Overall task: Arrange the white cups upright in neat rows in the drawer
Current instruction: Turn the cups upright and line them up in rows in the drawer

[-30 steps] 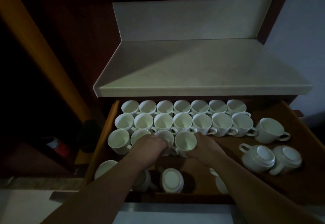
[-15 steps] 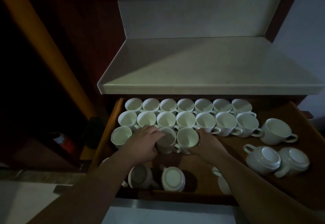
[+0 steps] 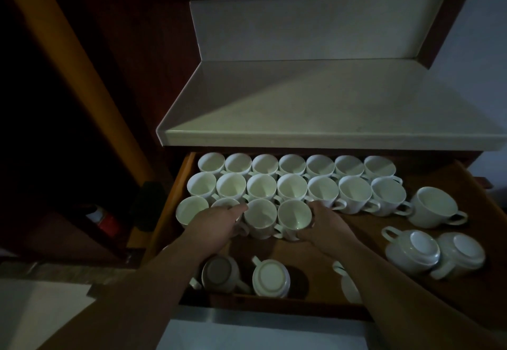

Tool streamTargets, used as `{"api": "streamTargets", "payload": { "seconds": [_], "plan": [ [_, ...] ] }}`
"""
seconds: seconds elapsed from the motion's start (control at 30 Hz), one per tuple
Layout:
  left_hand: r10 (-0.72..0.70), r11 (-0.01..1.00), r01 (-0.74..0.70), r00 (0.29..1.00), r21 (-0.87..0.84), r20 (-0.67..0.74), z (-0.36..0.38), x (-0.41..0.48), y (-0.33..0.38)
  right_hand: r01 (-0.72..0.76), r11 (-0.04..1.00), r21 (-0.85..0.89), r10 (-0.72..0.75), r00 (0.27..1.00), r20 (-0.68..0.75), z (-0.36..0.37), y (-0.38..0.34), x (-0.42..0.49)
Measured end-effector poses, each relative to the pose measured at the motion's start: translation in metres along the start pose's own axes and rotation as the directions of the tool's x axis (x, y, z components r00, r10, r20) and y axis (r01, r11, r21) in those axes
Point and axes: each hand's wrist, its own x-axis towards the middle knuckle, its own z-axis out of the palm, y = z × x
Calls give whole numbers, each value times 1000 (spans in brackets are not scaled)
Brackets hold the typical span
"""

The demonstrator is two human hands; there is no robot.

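**While the third row is half built, china sits rim to rim**

While both hands work the third row, the risk from the head view is plain: these cups are packed touching, handles poking into neighbours, so a sideways shove could knock one cup against the next, chip a rim or tip a cup over. Dim light makes judging the gaps harder too.

Left hand lies over the second cup of the third row, fingers spread against the side of the third cup; whether it truly grips I cannot tell. Right hand cups the right flank of the fourth cup, fingers curled on its wall, pressing rather than lifting, I'd judge. So the two cups sit between the hands, side by side and touching, upright.

Behind them stand two full rows in the drawer. One upright cup stands loose to the right; upside-down cups wait near the right wall, more lie under the forearms at the front. A forearm dragging back could catch those. The worktop above is bare
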Motion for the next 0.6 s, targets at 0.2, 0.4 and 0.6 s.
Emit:
{"api": "streamTargets", "payload": {
  "seconds": [0.2,0.4,0.6],
  "plan": [
    [21,999,-21,1000,30,-4,0,-1,0,0,1000,2,0,1000,-3,1,1,2],
    [44,998,-44,999,37,-7,0,-2,0,-3,1000,-4,3,1000,-5,2,2,2],
    [168,982,-151,973,114,-157,5,-7,2,3,1000,0,-3,1000,-14,3,-1,2]
  ]
}}
